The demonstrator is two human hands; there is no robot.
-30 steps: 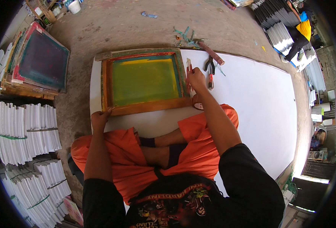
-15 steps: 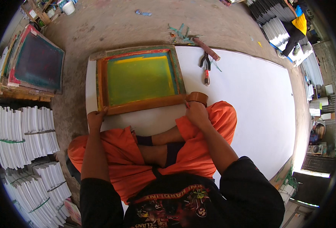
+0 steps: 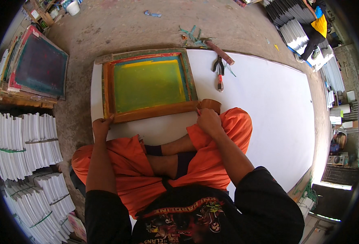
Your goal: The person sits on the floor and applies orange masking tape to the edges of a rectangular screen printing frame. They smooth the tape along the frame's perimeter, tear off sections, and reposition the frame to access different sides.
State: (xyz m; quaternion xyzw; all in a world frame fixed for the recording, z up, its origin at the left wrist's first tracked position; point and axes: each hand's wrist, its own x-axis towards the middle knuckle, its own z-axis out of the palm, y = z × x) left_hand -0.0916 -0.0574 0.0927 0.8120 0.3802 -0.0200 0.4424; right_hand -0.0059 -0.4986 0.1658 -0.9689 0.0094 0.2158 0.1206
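A screen printing frame [image 3: 192, 79] with a yellow-green mesh [image 3: 149, 83] lies flat in front of me. Brown tape [image 3: 153, 114] runs along its near side. At the near left corner my left hand [image 3: 101, 127] is closed, its fingertips gripping the frame's edge. By the near right corner my right hand [image 3: 209, 120] is a closed fist, with a small red object poking out beside the thumb; its kind is hidden. A roll of brown tape [image 3: 212, 105] stands just beyond that fist, partly covered by it.
White sheet material [image 3: 269, 105] lies under the frame. Pliers [image 3: 219, 75] and a reddish-brown stick [image 3: 221, 53] rest beyond the tape roll. Bundled white sheets [image 3: 23, 142] and stacked printing frames [image 3: 41, 67] stand at left. Another person [image 3: 318, 28] works far right.
Both hands hold almost the same places. My right fist and the tape roll have shifted very slightly; the frame stays put.
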